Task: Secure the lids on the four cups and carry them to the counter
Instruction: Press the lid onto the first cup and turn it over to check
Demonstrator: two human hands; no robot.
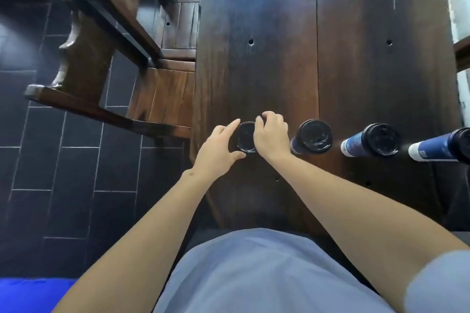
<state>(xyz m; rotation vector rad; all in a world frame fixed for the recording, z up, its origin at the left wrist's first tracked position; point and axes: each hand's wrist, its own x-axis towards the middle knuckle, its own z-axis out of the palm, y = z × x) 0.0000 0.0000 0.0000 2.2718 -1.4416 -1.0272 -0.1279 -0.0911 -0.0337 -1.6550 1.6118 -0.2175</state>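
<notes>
Four tall blue paper cups with black plastic lids stand in a row across the near part of the dark wooden plank tabletop (279,46). The leftmost cup (245,138) sits near the tabletop's left edge, seen almost straight from above, so only its round black lid shows between the two hands. The left hand (218,150) curls around the lid's left rim, forefinger stretched along the far side and thumb hooked at the near side. The right hand (270,134) covers the lid's right side, its fingers bent over the far rim, grasping it. To the right, well apart from each other, stand the second cup (311,140), the third cup (371,143) and the fourth cup (442,147), each with its lid on. A brown wooden chair (101,40) stands on the dark tiled floor (50,160) to the left.
</notes>
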